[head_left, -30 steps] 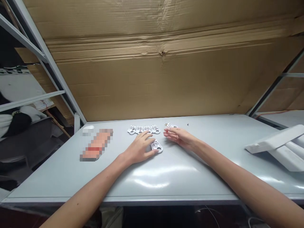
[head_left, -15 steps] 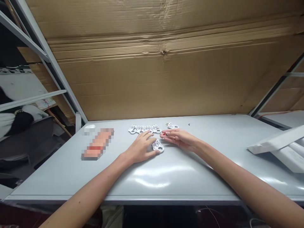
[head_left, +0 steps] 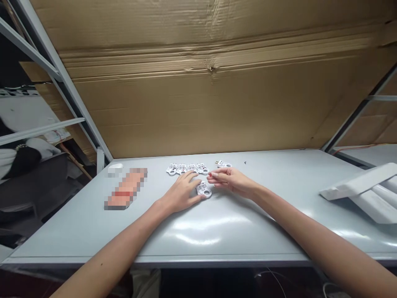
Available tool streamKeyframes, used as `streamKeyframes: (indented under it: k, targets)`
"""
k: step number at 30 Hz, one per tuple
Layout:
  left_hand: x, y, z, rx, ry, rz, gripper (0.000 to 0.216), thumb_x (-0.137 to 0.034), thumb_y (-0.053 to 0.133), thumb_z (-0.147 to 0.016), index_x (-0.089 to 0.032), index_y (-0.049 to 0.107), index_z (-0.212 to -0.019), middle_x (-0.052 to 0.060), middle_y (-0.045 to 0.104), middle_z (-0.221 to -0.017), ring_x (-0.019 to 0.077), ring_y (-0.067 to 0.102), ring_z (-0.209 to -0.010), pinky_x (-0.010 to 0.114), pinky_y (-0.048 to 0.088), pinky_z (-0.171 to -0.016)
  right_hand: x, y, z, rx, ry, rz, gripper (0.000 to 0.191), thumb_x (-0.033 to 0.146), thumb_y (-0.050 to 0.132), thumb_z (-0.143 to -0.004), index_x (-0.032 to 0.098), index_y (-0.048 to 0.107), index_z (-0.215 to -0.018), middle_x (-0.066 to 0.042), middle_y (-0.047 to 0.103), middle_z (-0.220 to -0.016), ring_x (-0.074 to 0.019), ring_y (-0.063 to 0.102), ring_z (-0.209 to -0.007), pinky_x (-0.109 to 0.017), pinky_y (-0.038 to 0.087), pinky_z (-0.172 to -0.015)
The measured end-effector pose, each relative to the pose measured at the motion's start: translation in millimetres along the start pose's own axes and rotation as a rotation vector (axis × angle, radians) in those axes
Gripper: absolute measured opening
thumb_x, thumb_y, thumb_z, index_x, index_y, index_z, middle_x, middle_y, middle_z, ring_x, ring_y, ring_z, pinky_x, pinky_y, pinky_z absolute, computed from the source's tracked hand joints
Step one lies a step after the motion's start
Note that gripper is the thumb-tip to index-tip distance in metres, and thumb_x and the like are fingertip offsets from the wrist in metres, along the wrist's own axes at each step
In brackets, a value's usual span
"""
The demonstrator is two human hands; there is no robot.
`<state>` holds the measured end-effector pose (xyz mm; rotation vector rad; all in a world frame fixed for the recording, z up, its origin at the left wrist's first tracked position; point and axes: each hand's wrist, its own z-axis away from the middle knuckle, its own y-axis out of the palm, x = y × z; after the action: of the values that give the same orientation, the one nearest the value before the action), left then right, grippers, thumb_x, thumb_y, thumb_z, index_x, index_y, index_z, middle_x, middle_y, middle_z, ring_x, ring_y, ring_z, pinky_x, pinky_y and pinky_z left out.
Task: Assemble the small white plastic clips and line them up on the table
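My left hand rests on the grey table, its thumb and fingers around a white plastic part with round holes. My right hand hovers just right of that part, fingertips pinched together on a small red-tipped piece I cannot make out. A row of several similar white parts lies just beyond my left fingers. One more white part sits behind my right hand.
A blurred orange block and a small white object lie at the left. White foam pieces are at the right edge. A cardboard wall stands behind; metal shelving frames flank it. A tiny dark speck lies far back.
My right hand has moved left toward the white part under my left hand. The left hand has drawn that part slightly away from me.
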<state>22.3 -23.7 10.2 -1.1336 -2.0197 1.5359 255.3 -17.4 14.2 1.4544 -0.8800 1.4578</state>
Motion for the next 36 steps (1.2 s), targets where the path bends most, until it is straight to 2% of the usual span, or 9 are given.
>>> streamKeyframes:
  k: [4,7,10,13,16,21,28,32,36]
  targets:
    - [6,1,0,0.009,-0.001,-0.007,0.042,-0.047,0.06,-0.092,-0.019,0.062,-0.123,0.017,0.051,-0.142,0.0355,0.039,-0.138,0.055,0.036,-0.11,4,7,1,-0.102,-0.12,0.111,0.032,0.044,0.079,-0.073,0.016,0.074,-0.088,-0.009,0.073,-0.091,-0.0236,0.07,-0.093,-0.038,0.057,-0.086]
    - [12,1,1,0.0,-0.02,-0.027,0.043,-0.05,0.061,-0.091,-0.02,0.063,-0.121,0.015,0.05,-0.143,0.035,0.038,-0.138,0.055,0.034,-0.112,5,10,1,-0.166,-0.2,0.189,0.033,0.049,0.077,-0.073,0.019,0.074,-0.087,-0.008,0.072,-0.09,-0.024,0.07,-0.09,-0.039,0.057,-0.082]
    - [16,1,1,-0.008,-0.026,-0.039,0.042,-0.049,0.062,-0.09,-0.019,0.064,-0.119,0.015,0.049,-0.144,0.0351,0.037,-0.139,0.054,0.033,-0.113,0,10,0,-0.188,-0.301,0.368,0.029,0.048,0.07,-0.079,0.02,0.074,-0.086,-0.009,0.072,-0.097,-0.0258,0.067,-0.097,-0.041,0.054,-0.086]
    - [18,3,1,-0.003,-0.02,-0.034,0.042,-0.047,0.063,-0.09,-0.018,0.064,-0.12,0.017,0.049,-0.143,0.0355,0.037,-0.139,0.054,0.034,-0.113,-7,12,-1,-0.184,-0.438,0.591,0.018,0.038,0.065,-0.084,0.022,0.074,-0.083,-0.01,0.069,-0.113,-0.0265,0.063,-0.109,-0.043,0.048,-0.095]
    - [18,4,1,0.004,-0.002,-0.034,0.042,-0.047,0.061,-0.092,-0.021,0.062,-0.124,0.016,0.049,-0.144,0.0346,0.037,-0.139,0.054,0.035,-0.112,-13,14,0,-0.158,-0.507,0.744,0.012,0.029,0.063,-0.085,0.024,0.074,-0.083,-0.009,0.065,-0.121,-0.0266,0.06,-0.114,-0.044,0.044,-0.1]
    - [15,3,1,0.032,0.018,-0.024,0.041,-0.043,0.062,-0.092,-0.02,0.062,-0.126,0.017,0.05,-0.142,0.0351,0.038,-0.138,0.054,0.036,-0.111,-18,17,-1,-0.11,-0.532,0.798,0.012,0.024,0.063,-0.085,0.026,0.075,-0.084,-0.009,0.063,-0.123,-0.0275,0.058,-0.117,-0.045,0.045,-0.1]
    - [14,3,1,0.029,0.039,-0.037,0.039,-0.044,0.06,-0.093,-0.021,0.062,-0.124,0.017,0.052,-0.139,0.0345,0.039,-0.137,0.052,0.038,-0.109,-21,17,-1,-0.113,-0.544,0.949,0.014,0.019,0.064,-0.086,0.024,0.077,-0.083,-0.009,0.066,-0.117,-0.0263,0.062,-0.109,-0.043,0.049,-0.094]
    - [14,3,1,0.024,0.037,-0.034,0.042,-0.046,0.059,-0.093,-0.021,0.061,-0.126,0.017,0.052,-0.14,0.0352,0.039,-0.137,0.054,0.038,-0.109,-17,16,1,-0.054,-0.539,1.019,0.019,0.025,0.059,-0.091,0.025,0.077,-0.089,-0.009,0.067,-0.119,-0.0263,0.063,-0.108,-0.043,0.049,-0.093]
    - [14,2,2,0.034,0.019,-0.068,0.047,-0.048,0.059,-0.093,-0.02,0.058,-0.131,0.017,0.05,-0.142,0.0347,0.039,-0.137,0.053,0.037,-0.11,-10,15,5,-0.015,-0.527,0.983,0.03,0.033,0.049,-0.098,0.025,0.078,-0.095,-0.008,0.069,-0.119,-0.0251,0.065,-0.106,-0.041,0.05,-0.093]
